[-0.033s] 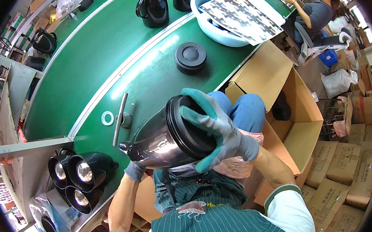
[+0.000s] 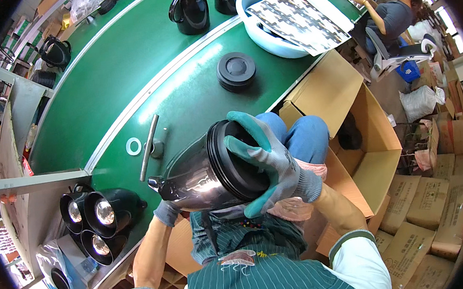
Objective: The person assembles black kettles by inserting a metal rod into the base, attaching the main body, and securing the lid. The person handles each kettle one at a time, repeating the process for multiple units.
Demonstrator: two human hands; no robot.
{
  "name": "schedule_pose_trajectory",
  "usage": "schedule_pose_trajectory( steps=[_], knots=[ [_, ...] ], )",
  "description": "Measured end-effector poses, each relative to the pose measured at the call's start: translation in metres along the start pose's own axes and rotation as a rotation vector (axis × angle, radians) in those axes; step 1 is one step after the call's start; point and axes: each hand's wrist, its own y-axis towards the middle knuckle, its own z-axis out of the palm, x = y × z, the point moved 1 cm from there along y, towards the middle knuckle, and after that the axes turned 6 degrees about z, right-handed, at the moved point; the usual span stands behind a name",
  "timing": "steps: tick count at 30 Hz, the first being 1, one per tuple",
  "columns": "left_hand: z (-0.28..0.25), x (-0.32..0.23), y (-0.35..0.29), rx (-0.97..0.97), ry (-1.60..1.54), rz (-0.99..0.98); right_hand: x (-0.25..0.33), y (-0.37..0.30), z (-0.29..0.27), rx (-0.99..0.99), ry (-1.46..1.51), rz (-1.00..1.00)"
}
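A glossy black jug [image 2: 193, 183] lies tilted in front of me, its small spout pointing left and its wide ridged black end to the right. My right hand [image 2: 277, 165], in a grey and teal glove, grips that wide end with thumb and fingers spread around the ridged rim. My left hand [image 2: 167, 213], also gloved, supports the jug from below at the spout side; its fingers are hidden behind the body. Beyond the jug, a metal rod-shaped tool [image 2: 150, 148] and a white ring [image 2: 133, 146] rest on the green tabletop [image 2: 184, 104].
Black round caps [image 2: 236, 71] sit stacked on the table. A light-blue basin [image 2: 257, 32] carries patterned sheets [image 2: 300, 20]. Three open-ended black jugs [image 2: 102, 213] lie at left; another jug [image 2: 191, 10] stands at back. An open carton [image 2: 374, 143] is at right. A co-worker [image 2: 391, 15] sits far right.
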Motion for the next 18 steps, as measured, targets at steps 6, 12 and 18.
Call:
schedule_pose_trajectory(
  steps=[6,12,18],
  knots=[
    [0.128,-0.038,-0.012,0.344,0.25,-0.004,0.037,-0.02,-0.01,-0.012,-0.075,-0.041],
    [0.124,-0.033,-0.019,0.321,0.197,-0.008,0.035,-0.045,-0.01,-0.139,0.024,0.064],
    [0.101,-0.029,-0.025,0.147,0.48,0.254,0.029,-0.053,-0.015,-0.142,0.084,0.009]
  ],
)
